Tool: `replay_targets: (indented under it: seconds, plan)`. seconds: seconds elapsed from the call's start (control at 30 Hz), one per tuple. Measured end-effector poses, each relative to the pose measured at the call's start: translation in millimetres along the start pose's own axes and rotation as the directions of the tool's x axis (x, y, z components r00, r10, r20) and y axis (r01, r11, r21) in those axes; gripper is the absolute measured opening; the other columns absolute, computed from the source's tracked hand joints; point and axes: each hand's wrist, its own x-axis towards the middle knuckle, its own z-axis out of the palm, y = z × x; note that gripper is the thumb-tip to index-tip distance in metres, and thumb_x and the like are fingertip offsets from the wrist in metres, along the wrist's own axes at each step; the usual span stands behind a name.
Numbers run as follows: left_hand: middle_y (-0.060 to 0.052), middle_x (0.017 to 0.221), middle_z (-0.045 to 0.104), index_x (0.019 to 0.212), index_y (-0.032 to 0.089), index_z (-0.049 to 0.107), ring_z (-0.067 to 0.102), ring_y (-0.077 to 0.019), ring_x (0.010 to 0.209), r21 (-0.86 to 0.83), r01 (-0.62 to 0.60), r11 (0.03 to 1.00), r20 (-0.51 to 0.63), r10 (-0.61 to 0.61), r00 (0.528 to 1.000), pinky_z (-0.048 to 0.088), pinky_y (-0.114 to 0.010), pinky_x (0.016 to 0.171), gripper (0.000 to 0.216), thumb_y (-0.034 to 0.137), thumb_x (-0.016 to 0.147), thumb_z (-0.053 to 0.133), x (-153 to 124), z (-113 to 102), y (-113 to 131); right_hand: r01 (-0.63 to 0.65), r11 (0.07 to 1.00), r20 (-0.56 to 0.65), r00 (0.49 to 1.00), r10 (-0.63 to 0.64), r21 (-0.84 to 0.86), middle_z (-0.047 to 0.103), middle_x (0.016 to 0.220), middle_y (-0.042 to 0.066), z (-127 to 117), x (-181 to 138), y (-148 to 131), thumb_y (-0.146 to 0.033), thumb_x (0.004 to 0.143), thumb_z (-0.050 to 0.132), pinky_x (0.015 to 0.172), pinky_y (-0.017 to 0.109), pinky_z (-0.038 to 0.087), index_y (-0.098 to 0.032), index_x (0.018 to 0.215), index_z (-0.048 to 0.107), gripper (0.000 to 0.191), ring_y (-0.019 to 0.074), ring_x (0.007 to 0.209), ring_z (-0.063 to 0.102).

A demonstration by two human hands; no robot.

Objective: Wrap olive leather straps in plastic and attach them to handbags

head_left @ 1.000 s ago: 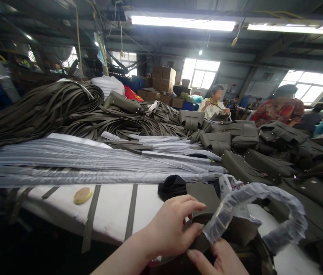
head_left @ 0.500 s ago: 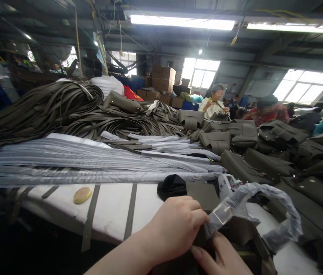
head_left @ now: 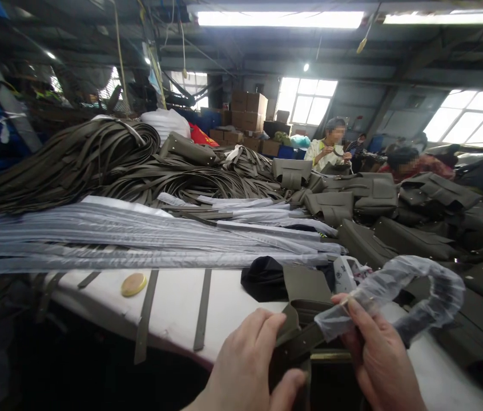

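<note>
In the head view, my right hand [head_left: 378, 348] pinches a plastic-wrapped bag handle [head_left: 442, 285] near its lower end, where the wrap meets a bare strap end [head_left: 304, 342]. The handle arches up and to the right of my fingers. My left hand [head_left: 245, 357] is beside that strap end, thumb and fingers spread apart with the strap passing just beyond them. Below both hands is a dark olive-grey bag [head_left: 308, 283], its flap standing up. A gold-coloured edge shows inside it, and its lower part runs out of view.
A round yellow-rimmed tin [head_left: 133, 284] and loose strap pieces [head_left: 202, 308] lie on the white tabletop [head_left: 173, 308]. Plastic-wrapped straps [head_left: 139, 234] stretch across behind, with bundled bare straps [head_left: 65, 154] beyond. Bags [head_left: 413, 240] pile up on the right; a co-worker [head_left: 327, 148] sits farther back.
My right hand has moved up onto the wrapped handle near the buckle. My left hand has come off the handle's end, and its fingers have spread. The strap end is now exposed.
</note>
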Motion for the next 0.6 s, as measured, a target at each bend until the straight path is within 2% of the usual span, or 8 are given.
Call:
replay_targets:
  seconds: [0.07, 0.13, 0.2, 0.27, 0.37, 0.43, 0.53, 0.6]
  plan:
    - [-0.011, 0.097, 0.065, 0.115, 0.013, 0.056, 0.064, -0.0275, 0.088, -0.027, 0.152, 0.988, 0.05, -0.151, 0.987, 0.052, -0.039, 0.076, 0.038, 0.033, 0.083, 0.061, -11, 11, -5, -0.023, 1.0, -0.039, 0.999, 0.024, 0.009, 0.07, 0.08, -0.001, -3, 3, -3, -0.044, 0.059, 0.09, 0.059, 0.01, 0.051, -0.02, 0.086, 0.076, 0.039, 0.01, 0.07, 0.061]
    - [-0.006, 0.081, 0.063, 0.105, 0.016, 0.057, 0.062, -0.0235, 0.074, -0.09, 0.235, 0.968, 0.081, -0.228, 0.97, 0.05, -0.035, 0.066, 0.023, 0.033, 0.09, 0.051, -17, 20, -9, -0.057, 0.998, -0.031, 0.998, 0.056, -0.019, 0.071, 0.079, -0.001, -5, 2, -3, -0.043, 0.056, 0.092, 0.058, 0.012, 0.052, -0.02, 0.085, 0.075, 0.041, 0.0113, 0.069, 0.062]
    - [-0.003, 0.075, 0.059, 0.091, 0.019, 0.057, 0.06, -0.0209, 0.069, -0.125, 0.252, 0.96, 0.051, -0.247, 0.968, 0.046, -0.031, 0.06, 0.013, 0.031, 0.087, 0.054, -18, 26, -12, -0.077, 0.993, 0.012, 0.997, 0.079, -0.089, 0.069, 0.073, -0.001, -6, -4, -1, -0.043, 0.055, 0.092, 0.053, 0.014, 0.051, -0.02, 0.085, 0.072, 0.043, 0.0118, 0.063, 0.061]
    - [-0.003, 0.076, 0.058, 0.079, 0.02, 0.055, 0.059, -0.0195, 0.069, -0.123, 0.21, 0.97, -0.038, -0.216, 0.976, 0.044, -0.029, 0.058, 0.015, 0.028, 0.077, 0.068, -19, 30, -13, -0.06, 0.981, 0.053, 0.996, 0.071, -0.186, 0.067, 0.067, -0.001, -7, -14, 0, -0.044, 0.058, 0.091, 0.051, 0.015, 0.049, -0.02, 0.087, 0.07, 0.044, 0.0118, 0.058, 0.059]
    - [-0.004, 0.082, 0.06, 0.076, 0.019, 0.057, 0.059, -0.0185, 0.073, -0.059, 0.028, 0.998, -0.268, -0.043, 0.962, 0.046, -0.027, 0.061, 0.016, 0.024, 0.076, 0.072, -24, 34, -15, -0.007, 0.936, 0.072, 0.997, 0.035, -0.351, 0.065, 0.062, -0.001, -10, -27, 0, -0.048, 0.062, 0.087, 0.05, 0.015, 0.048, -0.02, 0.092, 0.069, 0.045, 0.0116, 0.054, 0.057]
    - [-0.005, 0.083, 0.063, 0.081, 0.018, 0.062, 0.059, -0.0178, 0.073, 0.086, -0.119, 0.989, -0.42, 0.144, 0.896, 0.047, -0.028, 0.063, 0.006, 0.021, 0.084, 0.066, -31, 38, -16, 0.017, 0.892, 0.078, 0.997, 0.02, -0.452, 0.064, 0.059, -0.001, -15, -30, -1, -0.051, 0.063, 0.085, 0.045, 0.016, 0.045, -0.02, 0.094, 0.071, 0.046, 0.011, 0.049, 0.054]
    - [-0.002, 0.067, 0.063, 0.086, 0.015, 0.065, 0.054, -0.0149, 0.057, 0.328, -0.276, 0.903, -0.472, 0.41, 0.78, 0.042, -0.029, 0.054, 0.013, 0.022, 0.094, 0.058, -39, 45, -17, 0.056, 0.769, 0.146, 0.988, 0.048, -0.636, 0.063, 0.052, 0.002, -27, -29, -4, -0.057, 0.065, 0.081, 0.041, 0.019, 0.046, -0.018, 0.083, 0.076, 0.043, 0.0129, 0.043, 0.054]
    - [0.001, 0.055, 0.059, 0.084, 0.013, 0.066, 0.049, -0.0135, 0.047, 0.403, -0.314, 0.86, -0.451, 0.485, 0.749, 0.035, -0.03, 0.047, 0.019, 0.023, 0.096, 0.056, -42, 50, -16, 0.088, 0.638, 0.202, 0.973, 0.108, -0.765, 0.065, 0.05, 0.005, -35, -27, -6, -0.061, 0.067, 0.076, 0.043, 0.021, 0.05, -0.018, 0.062, 0.074, 0.044, 0.0157, 0.044, 0.058]
